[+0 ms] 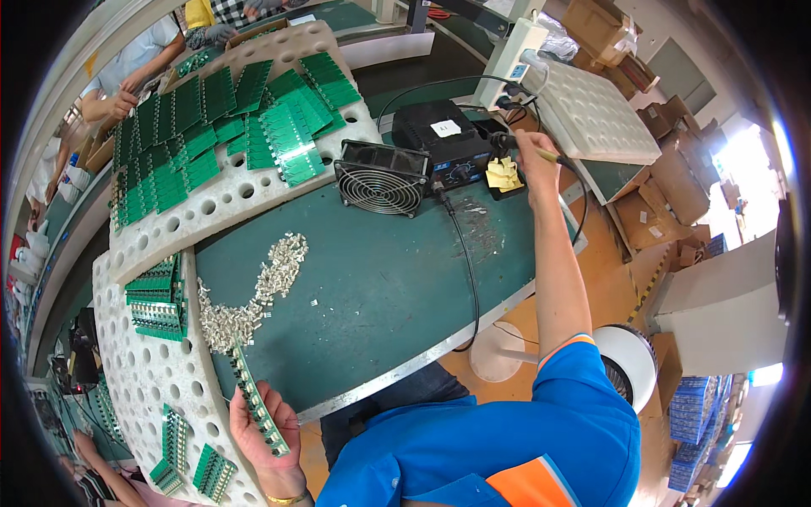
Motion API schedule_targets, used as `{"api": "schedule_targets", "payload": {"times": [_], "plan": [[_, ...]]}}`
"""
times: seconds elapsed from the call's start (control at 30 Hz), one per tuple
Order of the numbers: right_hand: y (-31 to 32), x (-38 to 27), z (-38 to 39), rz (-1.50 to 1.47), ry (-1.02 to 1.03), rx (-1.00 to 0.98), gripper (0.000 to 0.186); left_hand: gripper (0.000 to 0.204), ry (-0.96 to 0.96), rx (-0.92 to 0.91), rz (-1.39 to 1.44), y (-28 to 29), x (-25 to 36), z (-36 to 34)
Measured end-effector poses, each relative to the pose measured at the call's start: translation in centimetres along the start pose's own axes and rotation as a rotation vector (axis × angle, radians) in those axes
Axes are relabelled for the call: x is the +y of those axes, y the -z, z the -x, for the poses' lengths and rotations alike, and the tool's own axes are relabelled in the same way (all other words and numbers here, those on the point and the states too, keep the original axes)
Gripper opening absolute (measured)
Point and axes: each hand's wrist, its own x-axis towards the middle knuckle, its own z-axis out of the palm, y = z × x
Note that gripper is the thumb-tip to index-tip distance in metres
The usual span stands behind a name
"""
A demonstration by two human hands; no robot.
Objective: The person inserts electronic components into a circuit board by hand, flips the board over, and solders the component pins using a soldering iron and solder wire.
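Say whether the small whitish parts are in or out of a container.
Out: the whitish parts lie loose on the green tabletop.

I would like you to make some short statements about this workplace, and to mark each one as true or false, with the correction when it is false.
1. The person's left hand holds a narrow green circuit strip. True.
2. The person's right hand lies flat on the heap of small silvery pieces. False: it grips a thin tool handle, well away from the heap.
3. A fan with a round grille stands next to a black box. True.
4. The heap lies on the orange floor. False: it lies on the green tabletop.
5. Many green boards lie on a white sheet with holes. True.
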Motion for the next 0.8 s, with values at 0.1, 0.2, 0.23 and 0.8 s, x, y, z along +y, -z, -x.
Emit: {"api": "schedule_targets", "payload": {"times": [0.1,0.2,0.23,0.8], "plan": [[0.3,1.3,-0.7,-0.122,-0.064,-0.176,0.024,0.022,-0.002,-0.142,-0.024,1.4,-0.5,-0.4],[-0.2,2.1,-0.1,-0.176,-0.152,-0.255,0.040,0.031,-0.061,-0.109,-0.092,1.5,-1.2,-0.1],[-0.5,2.4,0.2,-0.170,-0.109,-0.184,0.043,0.034,-0.058,-0.063,-0.124,2.2,-1.4,-0.4],[-5.6,-4.7,20.8,0.187,0.385,-0.751,0.012,0.026,-0.002,-0.145,-0.196,3.7,-1.9,-2.9]]}}
